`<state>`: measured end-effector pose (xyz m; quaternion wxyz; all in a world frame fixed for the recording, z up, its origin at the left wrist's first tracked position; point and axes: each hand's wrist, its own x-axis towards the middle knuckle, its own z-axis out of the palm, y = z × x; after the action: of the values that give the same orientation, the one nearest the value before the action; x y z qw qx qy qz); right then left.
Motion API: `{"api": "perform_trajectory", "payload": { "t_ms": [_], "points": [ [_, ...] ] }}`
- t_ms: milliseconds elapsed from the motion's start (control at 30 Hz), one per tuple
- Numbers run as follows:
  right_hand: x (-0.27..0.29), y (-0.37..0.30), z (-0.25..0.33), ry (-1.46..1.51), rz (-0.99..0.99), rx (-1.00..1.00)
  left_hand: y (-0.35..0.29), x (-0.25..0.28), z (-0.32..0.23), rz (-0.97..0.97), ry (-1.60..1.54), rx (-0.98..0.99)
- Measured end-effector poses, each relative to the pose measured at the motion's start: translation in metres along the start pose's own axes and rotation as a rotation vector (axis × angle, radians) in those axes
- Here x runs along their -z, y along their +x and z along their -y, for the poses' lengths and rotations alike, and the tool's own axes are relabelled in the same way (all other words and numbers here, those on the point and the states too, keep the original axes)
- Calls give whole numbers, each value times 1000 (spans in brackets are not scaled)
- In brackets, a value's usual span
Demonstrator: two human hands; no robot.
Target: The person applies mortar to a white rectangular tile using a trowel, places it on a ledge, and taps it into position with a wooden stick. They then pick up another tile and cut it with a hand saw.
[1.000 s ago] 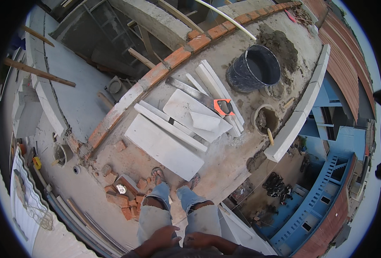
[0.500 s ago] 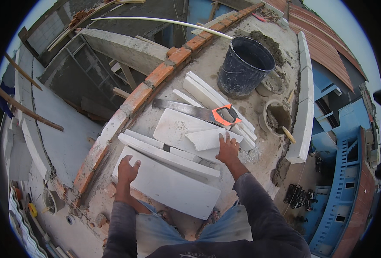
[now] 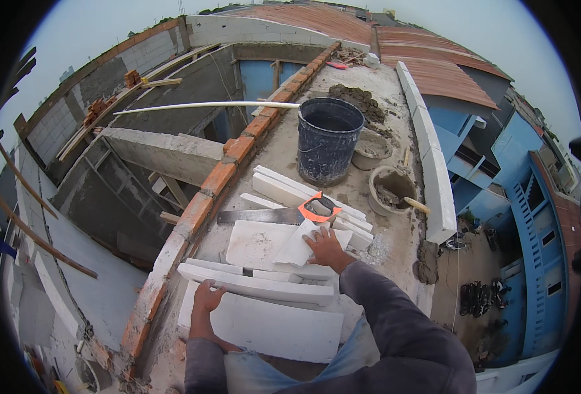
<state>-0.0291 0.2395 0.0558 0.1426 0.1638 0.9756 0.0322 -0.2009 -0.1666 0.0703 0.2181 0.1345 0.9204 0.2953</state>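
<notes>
My right hand (image 3: 326, 249) grips the right side of a small, angular piece of white lightweight block (image 3: 292, 248), fingers spread over its edge. It is tilted above a flat white block (image 3: 250, 241). Just behind lies a handsaw (image 3: 264, 216) with an orange and black handle, partly across a stack of white block strips (image 3: 284, 189). My left hand (image 3: 207, 299) is at the left end of a long white strip (image 3: 258, 284), fingers apart and apparently touching its near side. Below that hand, a large white slab (image 3: 277, 328) lies in front of my knees.
A black bucket (image 3: 330, 148) stands farther back, beside mortar tubs (image 3: 390, 190) and a mortar heap (image 3: 357, 102). An orange brick edge (image 3: 218, 178) borders a drop on the left. White blocks (image 3: 428, 144) line the right edge, with a yard far below.
The view has tilted up. My right hand has taken hold of the small block piece and turned it more upright. My left hand has moved closer to the long strip.
</notes>
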Motion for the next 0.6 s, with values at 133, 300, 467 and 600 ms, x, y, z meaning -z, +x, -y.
{"api": "perform_trajectory", "payload": {
  "t_ms": [133, 300, 467, 600],
  "points": [
    [-28, 18, 20, -163, -107, 231, 7, -1, 12, -36, -88, -14],
    [-73, 72, 17, -144, -561, 113, 5, 1, 23, 1, -24, -30],
    [-41, 75, 9, -117, -123, 210, 0, 7, 32, -7, -52, -31],
    [35, 46, 14, -73, -25, 162, 7, 7, 39, -5, -22, -10]
  ]
}}
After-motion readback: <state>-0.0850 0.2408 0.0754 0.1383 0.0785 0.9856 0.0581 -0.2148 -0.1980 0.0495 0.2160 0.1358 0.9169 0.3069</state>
